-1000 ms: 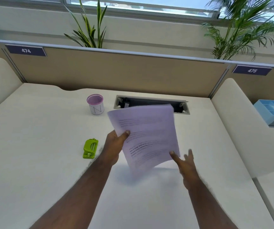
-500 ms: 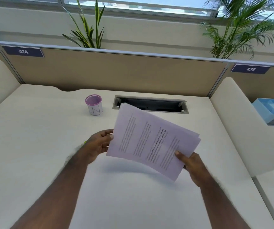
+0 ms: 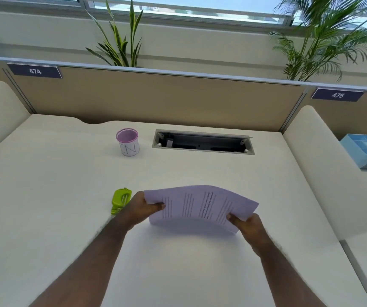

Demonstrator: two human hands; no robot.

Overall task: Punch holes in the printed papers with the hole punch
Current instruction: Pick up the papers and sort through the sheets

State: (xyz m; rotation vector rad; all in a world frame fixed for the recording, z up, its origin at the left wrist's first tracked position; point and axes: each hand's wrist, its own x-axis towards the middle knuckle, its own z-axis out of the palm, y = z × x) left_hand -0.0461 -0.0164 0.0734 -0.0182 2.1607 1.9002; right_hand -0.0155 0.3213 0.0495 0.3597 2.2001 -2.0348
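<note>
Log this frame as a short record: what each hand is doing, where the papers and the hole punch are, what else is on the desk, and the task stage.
left hand: grips the left end of the printed papers
right hand: grips the right end
papers: stack bowed upward, lower edge on or just above the desk
hole punch: green, lying on the desk beside the left hand, untouched
other items: pink mesh pen cup near the back; open cable tray
task stage: papers seemingly being squared; no punching yet
</note>
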